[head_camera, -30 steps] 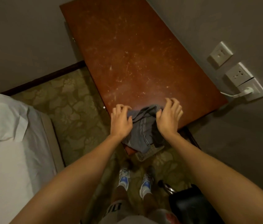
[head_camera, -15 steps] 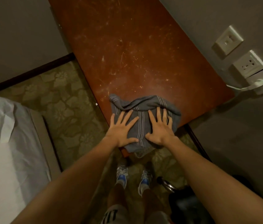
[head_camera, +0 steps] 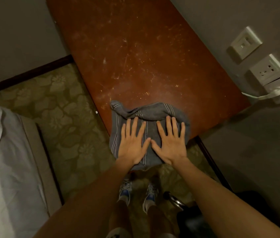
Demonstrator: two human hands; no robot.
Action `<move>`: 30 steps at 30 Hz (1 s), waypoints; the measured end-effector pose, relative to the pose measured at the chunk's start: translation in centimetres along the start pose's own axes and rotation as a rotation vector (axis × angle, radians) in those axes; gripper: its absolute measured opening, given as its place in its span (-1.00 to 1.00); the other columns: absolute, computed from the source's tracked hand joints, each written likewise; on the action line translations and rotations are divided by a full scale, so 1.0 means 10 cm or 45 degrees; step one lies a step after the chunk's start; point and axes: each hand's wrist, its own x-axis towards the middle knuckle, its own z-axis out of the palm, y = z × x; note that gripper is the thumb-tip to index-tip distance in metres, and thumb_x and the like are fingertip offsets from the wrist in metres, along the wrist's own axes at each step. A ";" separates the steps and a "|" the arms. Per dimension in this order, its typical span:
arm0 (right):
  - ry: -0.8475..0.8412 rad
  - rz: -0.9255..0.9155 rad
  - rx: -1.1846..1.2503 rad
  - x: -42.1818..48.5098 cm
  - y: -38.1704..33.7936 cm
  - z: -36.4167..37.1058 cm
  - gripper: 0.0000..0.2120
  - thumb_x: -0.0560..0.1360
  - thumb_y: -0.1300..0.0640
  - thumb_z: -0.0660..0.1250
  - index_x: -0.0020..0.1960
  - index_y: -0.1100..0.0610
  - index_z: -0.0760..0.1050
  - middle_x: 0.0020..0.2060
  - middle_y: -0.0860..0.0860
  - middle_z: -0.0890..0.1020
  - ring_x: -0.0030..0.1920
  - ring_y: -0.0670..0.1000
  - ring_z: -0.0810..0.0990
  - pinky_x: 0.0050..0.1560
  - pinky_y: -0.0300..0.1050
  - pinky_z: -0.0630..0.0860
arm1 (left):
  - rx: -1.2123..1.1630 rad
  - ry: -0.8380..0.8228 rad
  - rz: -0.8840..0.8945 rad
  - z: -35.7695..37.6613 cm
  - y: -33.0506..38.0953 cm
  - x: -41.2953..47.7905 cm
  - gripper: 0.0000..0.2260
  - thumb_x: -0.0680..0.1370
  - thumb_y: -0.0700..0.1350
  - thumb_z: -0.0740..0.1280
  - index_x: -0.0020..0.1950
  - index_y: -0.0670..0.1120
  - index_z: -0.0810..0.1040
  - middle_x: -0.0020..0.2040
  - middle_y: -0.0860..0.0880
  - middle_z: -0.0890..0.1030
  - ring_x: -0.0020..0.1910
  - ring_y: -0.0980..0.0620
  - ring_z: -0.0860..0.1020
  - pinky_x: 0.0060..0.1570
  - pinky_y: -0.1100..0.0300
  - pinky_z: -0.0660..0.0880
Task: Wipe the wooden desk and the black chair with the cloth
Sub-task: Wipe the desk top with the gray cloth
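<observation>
Pressing hands: my left hand (head_camera: 133,143) and right hand (head_camera: 170,143) both lie flat, palms down, fingers straight and spread. Neither one curls round or pinches anything.
Cloth: the grey striped cloth (head_camera: 150,112) sits under both palms on the near corner of the wooden desk (head_camera: 144,57). Its lower edge spills over the rim at 6 o'clock, and a rumpled fold stands just past my fingertips at 12 o'clock.
Desk axis: the long way runs from my hands toward 12 o'clock, leaning slightly to 11. The short way runs toward 2 o'clock, to the corner below the wall sockets (head_camera: 268,71).
Ground to cover: pale scuffs and specks show across the top from 12 through 2 o'clock of the cloth. I judge that nearly the whole desk is not yet wiped.
Nearer hand: my hands are level and the thumbs almost meet. The left is close to the desk's 9 o'clock edge, and the right faces the open width. I judge that a push toward 12 suits both hands, while the right would lead a sweep toward 2.
Black chair: it shows as a dark mass (head_camera: 196,222) at 5 o'clock, well apart from the cloth.
Risk: only palm pressure holds the overhanging cloth, so a drag toward 6 could pull it off the desk.
</observation>
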 end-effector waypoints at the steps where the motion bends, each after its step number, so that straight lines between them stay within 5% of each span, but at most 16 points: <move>1: 0.016 -0.039 -0.020 0.01 0.02 0.01 -0.24 0.57 -0.37 -0.02 0.62 0.05 0.07 0.59 0.24 0.08 0.59 0.25 0.01 0.53 0.36 -0.13 | 0.023 0.009 0.007 0.02 -0.03 -0.02 -0.40 0.68 0.24 -0.06 0.65 0.05 -0.13 0.64 -0.09 -0.22 0.59 -0.14 -0.31 0.55 -0.11 -0.27; 5: 0.000 -0.143 -0.009 0.12 -0.07 0.01 -0.24 0.54 -0.42 0.01 0.55 0.05 0.28 0.55 0.23 0.23 0.55 0.25 0.16 0.49 0.41 -0.01 | 0.005 0.072 -0.086 0.04 -0.14 -0.18 -0.43 0.68 0.22 -0.05 0.65 0.05 -0.06 0.65 -0.07 -0.13 0.61 -0.15 -0.24 0.56 -0.12 -0.20; 9: 0.009 -0.176 0.036 0.21 -0.28 0.09 -0.24 0.56 -0.41 -0.04 0.61 0.01 0.13 0.60 0.20 0.07 0.61 0.20 -0.02 0.46 0.51 -0.11 | 0.067 0.135 -0.239 0.07 -0.20 -0.25 -0.45 0.67 0.19 -0.02 0.61 -0.03 0.19 0.63 -0.15 0.10 0.61 -0.22 -0.03 0.53 -0.21 -0.07; 18: 0.087 -0.177 0.005 0.24 -0.30 0.18 -0.31 0.61 -0.31 -0.06 0.63 0.02 0.01 0.61 0.19 0.00 0.61 0.18 -0.09 0.47 0.49 -0.08 | 0.089 0.153 -0.245 0.11 -0.23 -0.18 -0.45 0.69 0.17 -0.05 0.64 -0.02 0.04 0.65 -0.13 -0.02 0.62 -0.20 -0.12 0.55 -0.22 -0.07; 23: 0.060 -0.154 -0.039 0.26 -0.31 0.20 -0.37 0.65 -0.23 -0.10 0.63 0.05 0.01 0.60 0.21 0.01 0.61 0.19 -0.09 0.50 0.42 -0.05 | -0.245 0.279 -0.259 0.03 -0.32 -0.27 -0.54 0.70 0.03 0.08 0.59 -0.09 0.22 0.63 -0.14 0.06 0.62 -0.13 -0.05 0.57 -0.14 -0.02; 26: 0.017 -0.099 -0.046 0.19 -0.40 0.17 -0.38 0.66 -0.19 -0.13 0.63 0.07 -0.01 0.60 0.22 -0.01 0.61 0.21 -0.09 0.52 0.36 -0.03 | -0.414 0.403 -0.570 0.01 -0.27 -0.49 -0.48 0.66 0.01 0.24 0.56 -0.16 0.22 0.58 -0.23 0.12 0.56 -0.22 0.07 0.53 -0.14 0.07; 30: -0.013 -0.102 0.081 0.06 -0.56 0.03 -0.43 0.66 -0.08 -0.05 0.60 0.14 0.10 0.59 0.19 0.11 0.60 0.20 0.02 0.54 0.33 -0.04 | -1.047 0.310 -1.149 -0.03 -0.08 -0.71 -0.41 0.62 0.02 0.33 0.54 -0.19 0.20 0.51 -0.20 0.23 0.48 -0.21 0.25 0.43 -0.02 0.24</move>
